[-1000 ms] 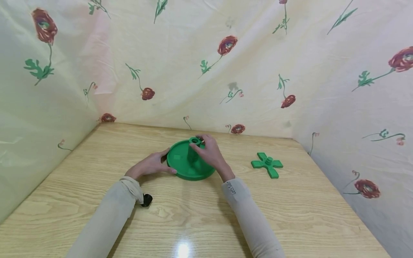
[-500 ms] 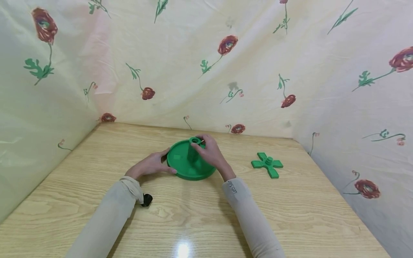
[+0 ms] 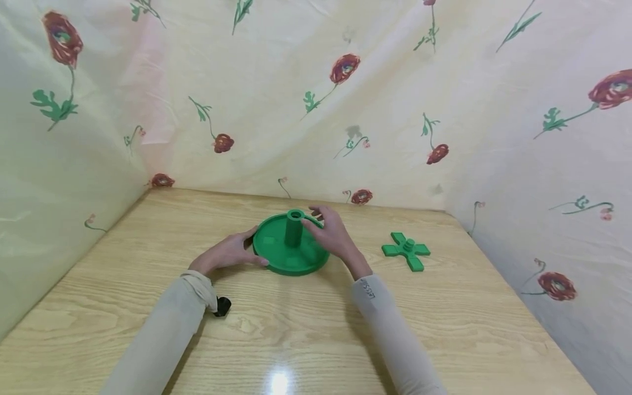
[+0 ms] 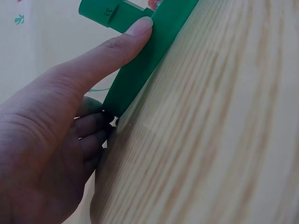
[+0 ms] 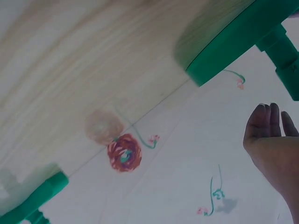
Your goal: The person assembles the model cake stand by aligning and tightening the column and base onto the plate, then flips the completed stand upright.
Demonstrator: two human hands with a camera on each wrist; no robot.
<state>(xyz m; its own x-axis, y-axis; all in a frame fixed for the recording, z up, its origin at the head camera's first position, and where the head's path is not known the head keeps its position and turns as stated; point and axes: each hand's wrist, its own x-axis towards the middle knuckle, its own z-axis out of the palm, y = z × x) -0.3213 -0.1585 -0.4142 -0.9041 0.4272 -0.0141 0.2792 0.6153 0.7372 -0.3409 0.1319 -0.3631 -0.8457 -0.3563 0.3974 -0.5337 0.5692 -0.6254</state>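
Note:
A green round dish-like base [image 3: 277, 258] with a low rim lies on the table in the head view. From its middle rises a hollow green post [image 3: 294, 230], upright. My left hand [image 3: 229, 254] grips the base's left edge; in the left wrist view the thumb presses the rim's side [image 4: 140, 70] and the fingers reach around the far side. My right hand [image 3: 334, 233] hovers just right of the post, its fingers loosely bent. In the right wrist view a gap shows between that hand [image 5: 273, 149] and the post [image 5: 286, 63].
A green cross-shaped piece [image 3: 408, 249] with a threaded stud lies on the wooden table [image 3: 444, 318] to the right. A black object [image 3: 223, 306] sits at my left wrist. Floral cloth [image 3: 276, 109] hangs behind and on both sides.
My right hand has let go of the post and moved slightly right. The left hand stays on the base's edge. The head view has shifted a little.

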